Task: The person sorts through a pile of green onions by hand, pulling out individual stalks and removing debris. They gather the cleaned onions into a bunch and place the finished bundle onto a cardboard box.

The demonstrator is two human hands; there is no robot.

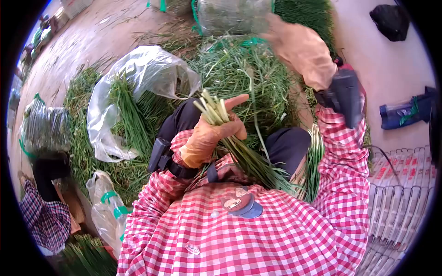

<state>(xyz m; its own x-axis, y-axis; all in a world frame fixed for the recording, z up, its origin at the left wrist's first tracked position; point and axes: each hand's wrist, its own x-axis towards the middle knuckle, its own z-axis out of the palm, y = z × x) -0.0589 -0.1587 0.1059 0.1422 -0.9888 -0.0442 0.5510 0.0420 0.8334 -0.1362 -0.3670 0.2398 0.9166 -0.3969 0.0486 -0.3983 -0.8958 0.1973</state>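
My left hand (209, 138), in an orange-tan glove, is closed around a bunch of garlic chives (251, 163). Their pale cut ends point up and away from me, while the green leaves trail toward my lap. The index finger sticks out to the right. My right hand (294, 48), gloved alike, is stretched out at the upper right, beside the heap of loose green leaves (239, 73). Motion smears its fingers, so whether they hold anything is hidden. Another bundle of chives (315, 158) lies by my right thigh.
A clear plastic bag (99, 124) with chives inside lies open at the left. Wrapped bales (232, 16) stand ahead. At the right are a stack of printed packs (400, 184), a blue packet (405, 112) and a black bag (390, 22). Another person's checked sleeve (46, 211) shows lower left.
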